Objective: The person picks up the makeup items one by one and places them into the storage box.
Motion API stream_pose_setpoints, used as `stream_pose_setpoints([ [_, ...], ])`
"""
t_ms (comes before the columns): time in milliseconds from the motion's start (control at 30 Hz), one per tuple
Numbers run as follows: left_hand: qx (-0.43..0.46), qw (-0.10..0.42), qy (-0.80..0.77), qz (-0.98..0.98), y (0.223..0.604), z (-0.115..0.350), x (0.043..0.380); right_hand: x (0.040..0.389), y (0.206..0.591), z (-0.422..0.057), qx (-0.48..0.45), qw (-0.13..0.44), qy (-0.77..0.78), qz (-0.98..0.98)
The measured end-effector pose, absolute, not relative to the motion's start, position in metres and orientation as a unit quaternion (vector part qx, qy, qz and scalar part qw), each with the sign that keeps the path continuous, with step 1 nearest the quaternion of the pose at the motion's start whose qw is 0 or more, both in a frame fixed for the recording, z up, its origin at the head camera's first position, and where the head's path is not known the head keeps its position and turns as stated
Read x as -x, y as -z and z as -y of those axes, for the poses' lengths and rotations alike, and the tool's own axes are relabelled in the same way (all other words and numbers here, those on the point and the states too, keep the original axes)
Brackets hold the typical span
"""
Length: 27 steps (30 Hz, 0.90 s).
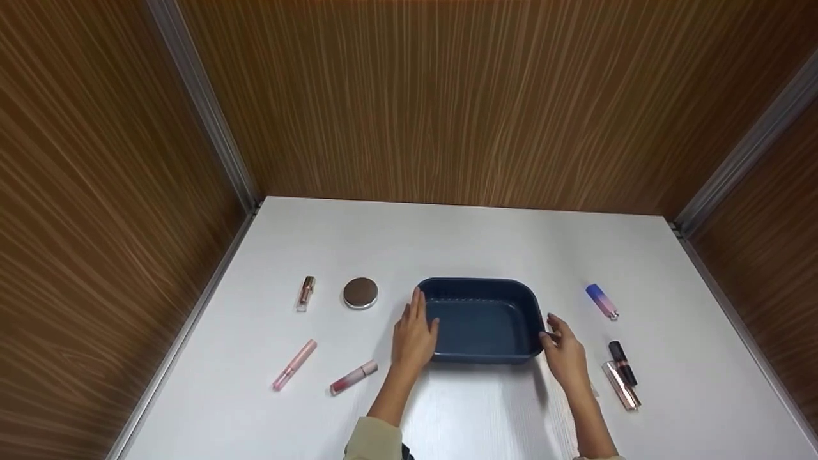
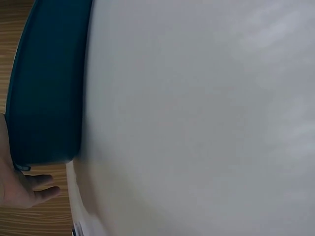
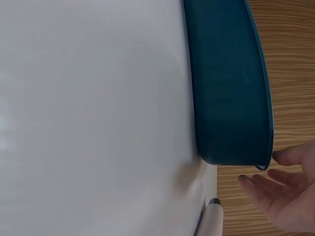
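A dark blue rectangular tray [image 1: 480, 359] with high walls stands on the white table, its inside bare. At its left side is my left hand [image 1: 413, 338], fingers straight along the outer wall and thumb over the rim. My right hand [image 1: 565, 358] is at the right end, thumb tip right at the rim and fingers loosely spread outside the wall. In the left wrist view the tray's wall [image 2: 47, 93] has the left fingers [image 2: 45, 194] extended past its end. The right wrist view shows the right hand [image 3: 290, 191] beside the tray's corner, fingers apart from the wall.
To the left lie a lipstick [image 1: 306, 294], a brown round compact [image 1: 360, 293], a pink tube [image 1: 294, 365] and a lip gloss tube [image 1: 354, 377]. On the right are a blue-to-pink tube [image 1: 602, 301], a black tube [image 1: 622, 363] and a rose-gold tube [image 1: 620, 386]. Wooden panels [image 1: 460, 102] surround the table.
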State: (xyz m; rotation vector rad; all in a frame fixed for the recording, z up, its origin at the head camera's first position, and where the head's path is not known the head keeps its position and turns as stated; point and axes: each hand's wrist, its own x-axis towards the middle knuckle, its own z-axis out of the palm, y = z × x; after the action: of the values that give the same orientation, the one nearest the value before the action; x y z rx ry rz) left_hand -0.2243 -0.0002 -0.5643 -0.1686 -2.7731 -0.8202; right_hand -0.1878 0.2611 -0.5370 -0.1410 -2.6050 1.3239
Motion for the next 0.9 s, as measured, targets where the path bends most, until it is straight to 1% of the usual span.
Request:
stream_pose_setpoints([
  [267, 0.052, 0.109, 0.286, 0.951, 0.564, 0.0, 0.225, 0.185, 0.532, -0.269, 0.052, 0.12, -0.458, 0.879],
  [633, 0.058, 0.126, 0.278, 0.95, 0.566, 0.002, 0.225, 0.179, 0.523, -0.281, 0.082, 0.13, -0.454, 0.878],
  [900, 0.056, 0.119, 0.279, 0.951, 0.566, 0.002, 0.224, 0.177, 0.524, -0.29, 0.076, 0.149, -0.415, 0.894],
])
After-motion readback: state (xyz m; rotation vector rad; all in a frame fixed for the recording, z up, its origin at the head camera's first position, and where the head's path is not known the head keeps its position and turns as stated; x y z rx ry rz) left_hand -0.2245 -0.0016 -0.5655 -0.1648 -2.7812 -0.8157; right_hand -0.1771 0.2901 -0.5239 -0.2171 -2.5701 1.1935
